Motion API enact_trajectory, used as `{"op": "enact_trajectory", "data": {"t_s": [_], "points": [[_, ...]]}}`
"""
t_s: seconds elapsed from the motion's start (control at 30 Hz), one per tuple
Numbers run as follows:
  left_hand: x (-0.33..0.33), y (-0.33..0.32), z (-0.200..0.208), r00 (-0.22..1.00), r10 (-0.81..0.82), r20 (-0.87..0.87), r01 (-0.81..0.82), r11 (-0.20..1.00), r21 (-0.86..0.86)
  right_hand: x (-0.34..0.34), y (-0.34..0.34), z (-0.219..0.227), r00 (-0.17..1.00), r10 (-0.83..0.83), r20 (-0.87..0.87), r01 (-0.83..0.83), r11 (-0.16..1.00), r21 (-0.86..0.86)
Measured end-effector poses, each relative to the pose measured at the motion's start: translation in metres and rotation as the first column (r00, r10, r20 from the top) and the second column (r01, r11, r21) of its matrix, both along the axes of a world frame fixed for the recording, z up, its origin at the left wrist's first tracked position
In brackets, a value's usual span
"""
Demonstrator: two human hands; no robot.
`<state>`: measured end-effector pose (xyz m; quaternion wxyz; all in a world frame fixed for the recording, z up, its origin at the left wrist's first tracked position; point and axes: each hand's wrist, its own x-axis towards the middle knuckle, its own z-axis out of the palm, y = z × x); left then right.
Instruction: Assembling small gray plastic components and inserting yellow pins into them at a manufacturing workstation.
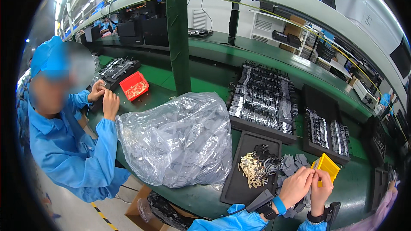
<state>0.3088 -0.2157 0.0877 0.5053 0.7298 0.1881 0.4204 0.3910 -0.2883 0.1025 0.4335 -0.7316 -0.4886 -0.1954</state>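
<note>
My left hand [295, 186] and my right hand [321, 191] meet fingertip to fingertip, both closed in a pinch. Whatever sits between the fingers is too small to make out. Just beyond them a small yellow bin [329, 166] stands tilted. Grey flat pieces [289, 166] lie loosely around and under my hands. To the left is a shallow black tray [233, 188] bearing a heap of brass-coloured parts [253, 172] and black parts [269, 162].
A big clear plastic bag [180, 141] full of grey pieces fills the middle bench. Black boxes with rows of dark and silvery parts [263, 98] stand behind. At left, a co-worker in blue [81, 154] works near a red bin [134, 86]. A green post [177, 47] rises behind the bag.
</note>
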Motion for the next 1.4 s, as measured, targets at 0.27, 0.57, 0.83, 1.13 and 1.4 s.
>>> {"op": "enact_trajectory", "data": {"t_s": [0.27,0.57,0.83,1.13,1.4], "points": [[0.0,0.0,0.001,1.0,-0.015,0.024,0.017,0.998,-0.068,0.002,-0.004,0.001,0.995,0.026,-0.092,-0.024,1.0,0.021],[0.007,0.003,-0.002,0.999,-0.049,0.02,0.049,0.999,-0.023,0.013,-0.003,0.001,0.993,0.057,-0.1,-0.056,0.998,0.014],[-0.002,0.0,-0.001,1.0,-0.015,0.023,0.016,0.999,-0.047,0.004,-0.002,0.005,0.999,0.026,-0.029,-0.027,0.999,-0.029],[0.003,0.018,-0.011,0.927,-0.178,0.33,0.34,0.768,-0.542,0.001,-0.001,0.015,0.989,0.035,-0.141,-0.021,0.995,0.099],[0.006,0.014,-0.004,0.954,-0.19,0.233,0.296,0.726,-0.621,0.014,0.003,0.018,0.982,0.14,-0.126,-0.131,0.988,0.077]]}}
